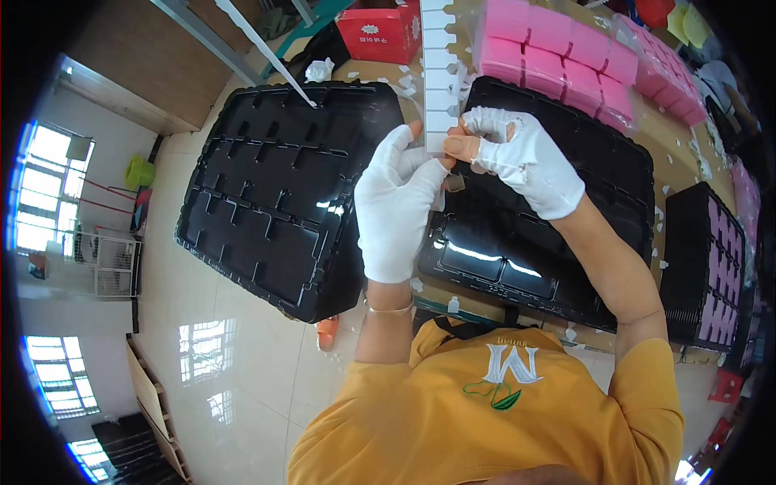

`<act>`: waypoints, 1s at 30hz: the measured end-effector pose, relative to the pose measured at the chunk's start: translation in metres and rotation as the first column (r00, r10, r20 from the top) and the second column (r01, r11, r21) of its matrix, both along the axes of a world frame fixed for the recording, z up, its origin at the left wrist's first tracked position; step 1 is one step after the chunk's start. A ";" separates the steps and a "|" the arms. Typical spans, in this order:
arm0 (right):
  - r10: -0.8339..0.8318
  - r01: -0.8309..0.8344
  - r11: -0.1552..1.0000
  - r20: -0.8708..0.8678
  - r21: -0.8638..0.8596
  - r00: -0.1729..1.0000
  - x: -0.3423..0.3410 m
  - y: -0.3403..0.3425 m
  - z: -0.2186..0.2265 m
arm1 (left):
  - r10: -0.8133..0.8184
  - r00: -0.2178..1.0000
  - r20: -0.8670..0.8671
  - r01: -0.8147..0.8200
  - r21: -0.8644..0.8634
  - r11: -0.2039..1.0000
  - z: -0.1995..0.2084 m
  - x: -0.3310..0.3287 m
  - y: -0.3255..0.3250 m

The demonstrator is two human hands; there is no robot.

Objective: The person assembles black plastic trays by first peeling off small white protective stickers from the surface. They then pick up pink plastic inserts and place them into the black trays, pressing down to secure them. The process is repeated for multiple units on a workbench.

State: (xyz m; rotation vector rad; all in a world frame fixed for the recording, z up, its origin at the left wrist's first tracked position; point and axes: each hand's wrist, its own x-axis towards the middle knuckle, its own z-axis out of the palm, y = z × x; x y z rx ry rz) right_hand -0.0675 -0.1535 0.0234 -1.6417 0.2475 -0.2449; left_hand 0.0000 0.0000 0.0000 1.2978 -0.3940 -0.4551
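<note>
A long strip of white labels (440,79) comes down from the top of the view. Both my hands, in white gloves with bare fingertips, are at its lower end. My right hand (529,162) pinches the strip's end between thumb and fingers. From the other side, my left hand (396,206) curls around the same end, its thumb tip close to the right fingers; some of its fingers are hidden. Just below the fingertips is a small brownish tab (455,183). Beneath the hands lies a glossy black plastic tray (558,242), and another black tray (267,190) stands left of them.
Stacks of pink sheets (558,61) lie at the back right, and a red box (378,34) stands at the back. Black trays with pink pieces (715,275) are piled at the right. A white rod (271,56) slants over the left tray. Paper scraps litter the table.
</note>
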 end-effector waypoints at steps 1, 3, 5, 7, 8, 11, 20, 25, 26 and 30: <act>-0.001 0.001 1.000 0.002 0.009 1.000 0.002 0.000 -0.003 | 0.014 0.998 0.065 -0.016 0.029 0.999 -0.002 0.001 -0.001; -0.024 0.024 0.999 0.001 -0.024 1.000 0.002 -0.002 -0.006 | 0.071 0.978 0.195 -0.089 0.085 0.992 -0.008 -0.002 -0.006; -0.068 0.067 0.992 -0.001 -0.104 0.998 -0.001 -0.007 -0.008 | 0.150 0.933 0.327 -0.203 0.136 0.970 -0.017 -0.008 -0.016; -0.060 0.064 0.992 0.044 -0.109 0.997 0.000 -0.005 -0.010 | 0.168 0.642 0.748 -0.443 0.183 0.878 -0.028 -0.002 -0.019; -0.060 0.070 0.991 0.093 -0.116 0.994 0.004 -0.008 -0.014 | 0.165 0.559 0.812 -0.493 0.165 0.854 -0.026 0.000 -0.021; -0.039 0.050 0.983 0.064 -0.177 0.997 0.001 -0.005 -0.010 | 0.163 0.442 0.882 -0.569 0.135 0.811 -0.022 0.000 -0.017; 0.479 -0.578 0.725 -0.329 -0.374 0.814 -0.021 -0.021 0.016 | 0.142 0.755 0.641 -0.296 0.139 0.945 -0.031 0.013 -0.008; 0.377 -0.653 0.385 -0.535 -0.652 0.756 -0.008 -0.009 -0.023 | 0.020 0.992 0.123 -0.033 0.110 0.993 -0.004 0.011 -0.011; 0.341 -0.674 0.348 -0.581 -0.652 0.739 -0.005 -0.005 -0.026 | 0.042 0.994 0.098 -0.053 0.103 0.993 0.000 0.009 -0.014; 0.195 -0.690 0.221 -0.662 -0.689 0.724 0.005 0.017 -0.014 | 0.068 0.994 0.085 -0.069 0.012 0.998 -0.015 0.015 -0.015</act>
